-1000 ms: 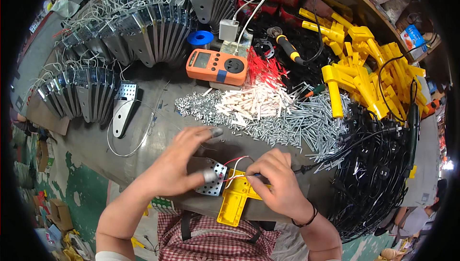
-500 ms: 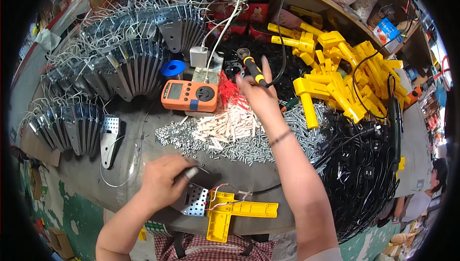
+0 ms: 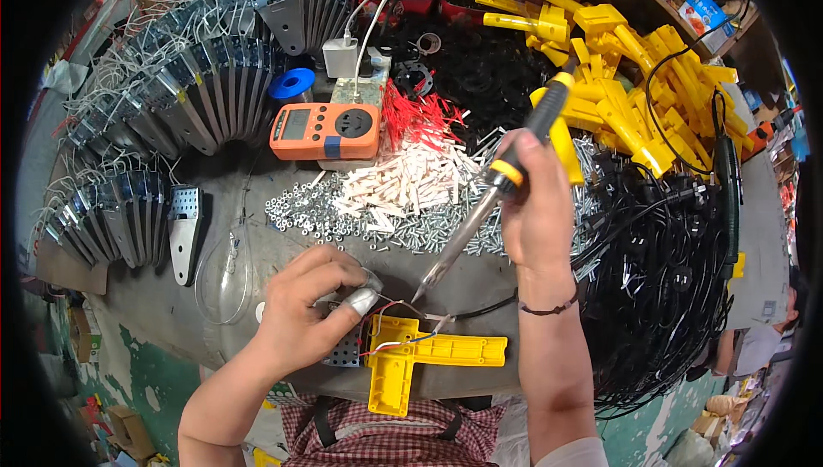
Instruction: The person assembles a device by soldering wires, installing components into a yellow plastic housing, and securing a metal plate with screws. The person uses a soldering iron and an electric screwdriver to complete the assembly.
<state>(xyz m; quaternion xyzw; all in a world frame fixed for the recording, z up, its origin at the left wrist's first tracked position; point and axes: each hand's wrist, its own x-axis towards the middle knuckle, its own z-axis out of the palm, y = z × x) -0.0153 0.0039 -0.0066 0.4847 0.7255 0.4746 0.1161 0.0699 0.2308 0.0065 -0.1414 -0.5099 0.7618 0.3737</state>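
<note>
My right hand (image 3: 540,210) is wrapped round the handle of a soldering iron (image 3: 463,240), which slants down to the left. Its tip is beside the wire joint above a yellow plastic housing half (image 3: 393,381); whether they touch I cannot tell. Close by on the left, my left hand (image 3: 309,300) pinches a thin solder wire (image 3: 387,298) that points toward the tip. Silvery tape or a cover wraps its thumb tip. Under that hand lies a perforated metal plate (image 3: 345,354), partly hidden. Red, white and blue wires cross the housing, and a black cable (image 3: 489,307) runs off right.
Beyond my hands lie piles of screws (image 3: 420,240), nuts (image 3: 296,210) and pale sleeves (image 3: 394,188). An orange meter (image 3: 326,148) stands behind them, near a blue spool (image 3: 291,84). Metal plates (image 3: 184,235) fill the left; yellow housings (image 3: 634,124) and black cables (image 3: 660,295) the right.
My right hand has taken the soldering iron from its place at the back and brought it down to the wires. My left hand has moved slightly right, toward the joint.
</note>
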